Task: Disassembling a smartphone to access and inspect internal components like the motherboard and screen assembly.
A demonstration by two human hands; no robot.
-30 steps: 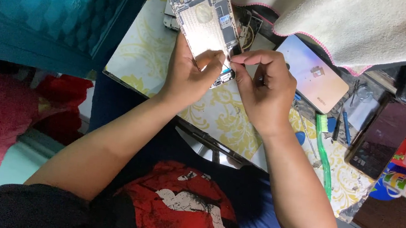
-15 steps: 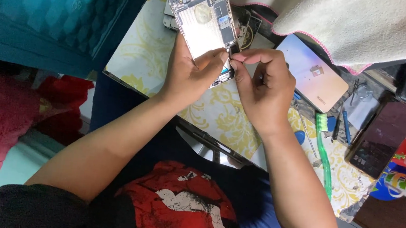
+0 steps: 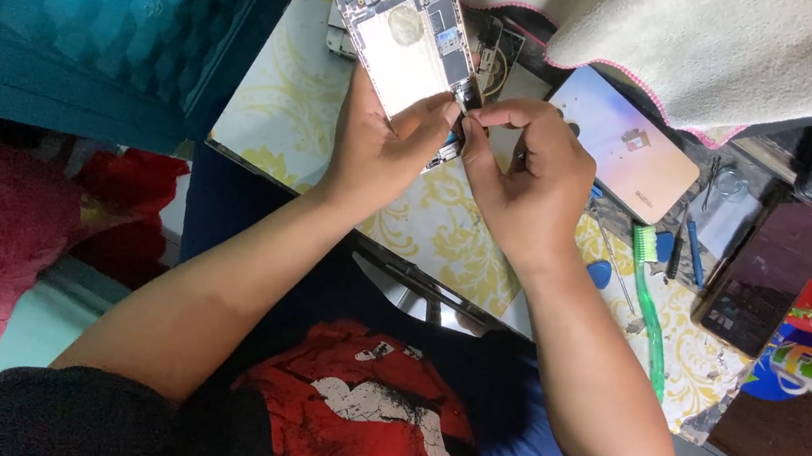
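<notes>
Okay, left hand (image 3: pixel 384 150) grips one opened phone (image 3: pixel 408 32) (flat metal shell, bare circuitry) over the table's (image 3: pixel 269 93) far edge; right hand (image 3: pixel 523 185) fingertips pinch its lower corner.

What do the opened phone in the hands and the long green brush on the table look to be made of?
The opened phone looks like a pale, matte metal shell holding circuit boards and a white battery; left hand grips it, right hand pinches at its lower edge. The green brush looks like glossy, translucent plastic.
</notes>
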